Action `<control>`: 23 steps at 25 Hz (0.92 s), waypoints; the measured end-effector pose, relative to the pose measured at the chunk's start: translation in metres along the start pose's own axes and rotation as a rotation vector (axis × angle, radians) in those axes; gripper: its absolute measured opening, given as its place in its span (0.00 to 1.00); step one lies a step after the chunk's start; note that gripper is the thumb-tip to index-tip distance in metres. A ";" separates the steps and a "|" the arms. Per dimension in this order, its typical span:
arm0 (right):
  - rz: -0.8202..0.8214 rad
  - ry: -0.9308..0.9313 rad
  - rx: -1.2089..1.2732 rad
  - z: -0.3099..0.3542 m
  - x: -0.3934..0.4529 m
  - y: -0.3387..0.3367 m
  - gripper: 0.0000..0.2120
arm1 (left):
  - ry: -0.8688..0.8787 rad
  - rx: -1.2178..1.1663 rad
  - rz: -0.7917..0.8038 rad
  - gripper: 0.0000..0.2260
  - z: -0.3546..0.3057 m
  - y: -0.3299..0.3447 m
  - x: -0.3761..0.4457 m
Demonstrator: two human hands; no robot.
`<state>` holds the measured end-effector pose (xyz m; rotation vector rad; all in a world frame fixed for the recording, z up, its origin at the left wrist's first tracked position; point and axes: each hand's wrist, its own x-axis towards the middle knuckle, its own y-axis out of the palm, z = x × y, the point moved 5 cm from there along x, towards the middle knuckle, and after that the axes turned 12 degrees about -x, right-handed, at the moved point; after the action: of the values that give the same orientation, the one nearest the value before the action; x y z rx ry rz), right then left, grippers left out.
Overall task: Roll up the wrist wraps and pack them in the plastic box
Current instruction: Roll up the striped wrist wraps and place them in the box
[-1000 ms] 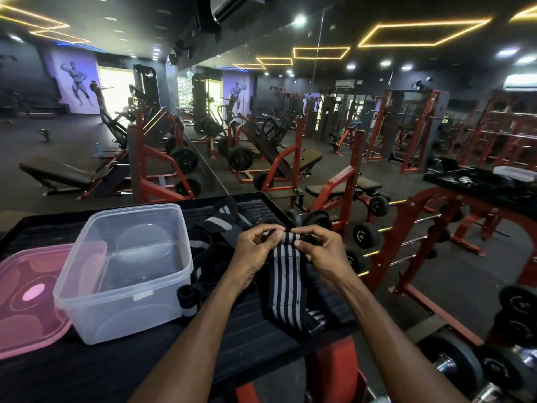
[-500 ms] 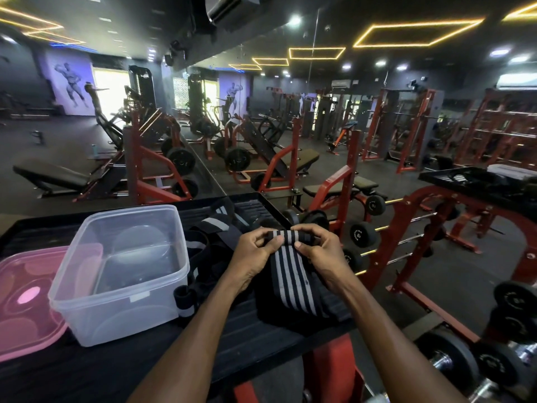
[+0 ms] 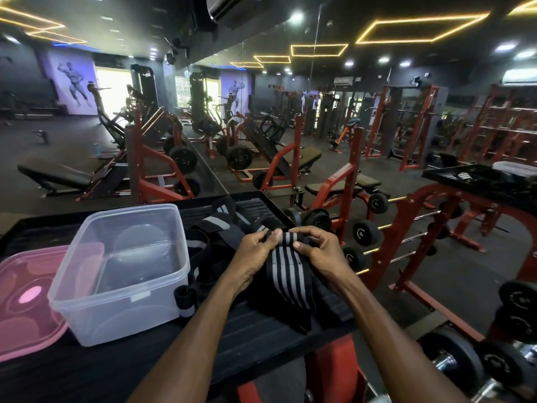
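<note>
Both hands, left hand (image 3: pixel 255 251) and right hand (image 3: pixel 318 250), pinch the unlabelled striped wrist wrap (image 3: pixel 287 274).

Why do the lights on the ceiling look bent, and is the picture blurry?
Head view: the wide-angle lens curves straight lines near the edges, so the yellow ceiling lights bend; the hands and striped wrist wrap look sharp, while the dumbbells in the corner smear.

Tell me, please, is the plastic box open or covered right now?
Open: the plastic box has no lid on; the pink lid lies beside it.
</note>
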<state>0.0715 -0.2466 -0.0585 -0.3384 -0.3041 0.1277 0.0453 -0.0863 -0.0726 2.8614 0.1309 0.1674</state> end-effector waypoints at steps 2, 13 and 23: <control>0.041 0.042 0.043 -0.005 0.001 0.003 0.14 | 0.034 0.013 -0.009 0.09 0.001 -0.002 0.001; -0.091 0.043 -0.120 -0.002 0.008 -0.005 0.21 | 0.111 0.036 -0.010 0.11 -0.001 -0.004 0.004; 0.143 -0.069 -0.204 0.006 0.003 0.004 0.13 | 0.024 -0.118 0.105 0.10 -0.003 0.007 -0.001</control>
<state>0.0725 -0.2404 -0.0539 -0.5590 -0.3618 0.2499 0.0441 -0.0921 -0.0677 2.7503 -0.0241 0.2232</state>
